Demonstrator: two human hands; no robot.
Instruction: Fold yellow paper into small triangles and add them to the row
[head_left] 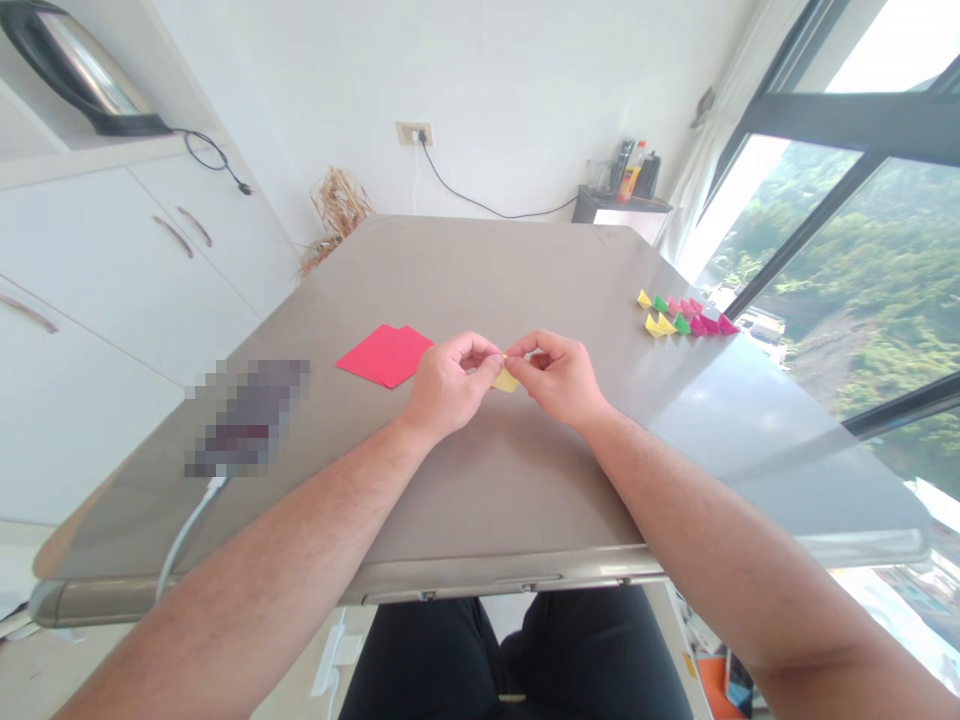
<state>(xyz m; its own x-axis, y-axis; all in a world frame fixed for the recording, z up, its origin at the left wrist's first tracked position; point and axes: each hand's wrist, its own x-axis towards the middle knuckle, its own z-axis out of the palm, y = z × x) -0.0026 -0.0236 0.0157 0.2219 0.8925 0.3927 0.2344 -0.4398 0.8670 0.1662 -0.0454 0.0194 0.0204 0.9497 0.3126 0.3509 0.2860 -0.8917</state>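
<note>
A small piece of yellow paper (505, 381) is pinched between my two hands above the middle of the table. My left hand (452, 380) holds its left side between thumb and finger. On the other side, my right hand (553, 376) grips the upper right part in the same way. The fingers cover much of the paper, so its full folded shape is hidden. Just left of my left hand lie red paper sheets (381, 356), overlapping and flat on the table.
Small folded paper pieces (681, 325) in yellow, green and pink stand in two rows at the table's right. A blurred-out dark object (251, 415) with a white cable (184, 535) lies at the left. The grey table's (495, 500) front edge runs before my lap.
</note>
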